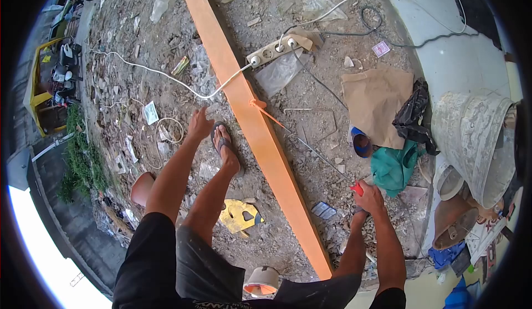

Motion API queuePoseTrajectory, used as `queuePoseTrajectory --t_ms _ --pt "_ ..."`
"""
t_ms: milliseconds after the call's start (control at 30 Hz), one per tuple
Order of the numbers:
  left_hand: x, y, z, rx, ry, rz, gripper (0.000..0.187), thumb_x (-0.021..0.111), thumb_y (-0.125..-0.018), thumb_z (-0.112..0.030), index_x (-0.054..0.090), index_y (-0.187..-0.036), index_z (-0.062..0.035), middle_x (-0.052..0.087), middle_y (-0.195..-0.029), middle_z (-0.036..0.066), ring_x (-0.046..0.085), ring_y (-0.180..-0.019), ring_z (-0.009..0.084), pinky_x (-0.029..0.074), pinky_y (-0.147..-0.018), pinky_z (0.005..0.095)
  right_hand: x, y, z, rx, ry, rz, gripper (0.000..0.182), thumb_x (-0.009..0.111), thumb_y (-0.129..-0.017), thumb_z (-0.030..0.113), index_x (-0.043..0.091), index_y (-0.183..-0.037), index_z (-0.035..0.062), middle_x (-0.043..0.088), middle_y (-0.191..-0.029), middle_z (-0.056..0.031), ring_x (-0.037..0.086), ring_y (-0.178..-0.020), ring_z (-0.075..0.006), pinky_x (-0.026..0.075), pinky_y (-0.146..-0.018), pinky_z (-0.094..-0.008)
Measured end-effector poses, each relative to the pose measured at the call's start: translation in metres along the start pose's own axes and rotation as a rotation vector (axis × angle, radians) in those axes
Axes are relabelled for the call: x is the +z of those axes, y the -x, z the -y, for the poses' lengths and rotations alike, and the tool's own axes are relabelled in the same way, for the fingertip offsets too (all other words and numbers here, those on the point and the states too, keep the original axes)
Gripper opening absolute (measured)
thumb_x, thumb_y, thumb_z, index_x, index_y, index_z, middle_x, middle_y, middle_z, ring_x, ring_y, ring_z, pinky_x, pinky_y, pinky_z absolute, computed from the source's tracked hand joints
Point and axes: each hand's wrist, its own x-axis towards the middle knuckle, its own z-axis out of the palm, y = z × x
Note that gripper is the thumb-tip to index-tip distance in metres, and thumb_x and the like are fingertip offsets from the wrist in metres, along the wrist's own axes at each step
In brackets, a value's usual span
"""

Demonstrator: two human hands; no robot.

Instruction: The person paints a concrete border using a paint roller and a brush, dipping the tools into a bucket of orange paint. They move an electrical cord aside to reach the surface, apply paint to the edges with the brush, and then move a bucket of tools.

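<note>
A long orange beam point(260, 137) lies diagonally across the rubble-strewn ground. My right hand point(368, 199) is closed around the red handle point(357, 188) of a thin metal rod point(318, 156) that points toward the beam. An orange string point(269, 115) is knotted on the beam and runs toward the rod's tip. My left hand point(199, 125) reaches down to the ground left of the beam, beside my sandalled foot point(224, 145), fingers spread, holding nothing.
A power strip point(271, 51) with a white cable point(166, 76) crosses the beam. Right of it lie brown paper point(377, 98), a black bag point(413, 118), a green cloth point(393, 165) and a cement-caked bucket point(471, 137). A yellow scrap point(238, 216) sits by my leg.
</note>
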Motion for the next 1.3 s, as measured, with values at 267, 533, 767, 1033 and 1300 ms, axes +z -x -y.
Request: queuePoseTrajectory --t_ms 267,533,767,1033,1300 --pt "0.030 -0.108 -0.006 0.002 -0.019 0.029 0.028 0.064 -0.090 -0.027 0.070 -0.111 -0.0090 0.067 -0.104 0.017 0.064 -0.102 0.0378 0.050 -0.089 0.0484 0.035 -0.005 0.009 0.028 0.016 -0.092 0.027 0.066 -0.077 0.019 0.061 -0.100 0.0074 0.068 -0.083 -0.0200 0.065 -0.082 -0.0434 0.051 -0.079 -0.0507" --pt "-0.054 -0.113 -0.023 0.384 0.010 -0.326 0.015 0.064 -0.091 -0.018 0.071 -0.094 -0.0055 0.063 -0.089 0.013 0.063 -0.087 0.0335 0.051 -0.077 0.0430 0.034 -0.055 0.051 0.062 -0.087 -0.059 0.027 0.065 -0.079 0.019 0.059 -0.103 0.0072 0.068 -0.087 -0.0243 0.064 -0.083 -0.0485 0.050 -0.074 -0.0565" --pt "-0.098 -0.143 -0.048 0.449 -0.058 -0.377 0.016 0.062 -0.093 -0.018 0.070 -0.093 -0.0034 0.063 -0.089 0.013 0.064 -0.083 0.0349 0.051 -0.074 0.0444 0.036 -0.127 0.091 -0.027 -0.152 -0.125 0.025 0.066 -0.081 0.019 0.058 -0.101 0.0053 0.068 -0.084 -0.0248 0.064 -0.077 -0.0492 0.050 -0.068 -0.0562" --pt "-0.113 -0.155 -0.049 0.477 -0.071 -0.361 0.016 0.062 -0.094 -0.018 0.070 -0.096 -0.0047 0.062 -0.090 0.013 0.064 -0.082 0.0356 0.052 -0.073 0.0454 0.047 -0.039 0.056 0.005 -0.163 -0.081 0.026 0.066 -0.080 0.018 0.059 -0.103 0.0061 0.068 -0.083 -0.0238 0.064 -0.078 -0.0481 0.051 -0.068 -0.0553" --pt "-0.095 -0.135 -0.045 0.445 -0.103 -0.332 0.016 0.062 -0.095 -0.018 0.069 -0.096 -0.0035 0.062 -0.093 0.014 0.064 -0.083 0.0364 0.051 -0.073 0.0463 0.057 -0.087 0.058 0.082 -0.150 -0.006 0.030 0.067 -0.081 0.026 0.063 -0.104 0.0088 0.069 -0.094 -0.0208 0.064 -0.088 -0.0450 0.050 -0.074 -0.0545"
